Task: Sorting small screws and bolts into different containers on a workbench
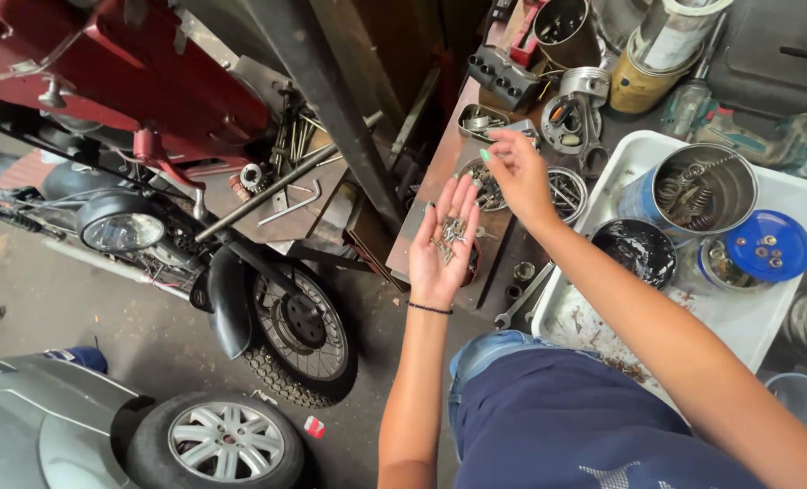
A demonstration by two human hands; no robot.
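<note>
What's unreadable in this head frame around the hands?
- Small metal parts in the left hand palm: too small to tell their kind.
- Right hand fingertips: whether they pinch anything cannot be told.
- Round tin under the right hand: contents partly hidden by it.
- Motorcycle: cut off by the left edge.

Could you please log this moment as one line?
left hand: open, palm up, cupping small screws | right hand: fingers pinched above round tin

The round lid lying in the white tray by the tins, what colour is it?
The lid is bright blue, seen clearly in the head view.
</note>
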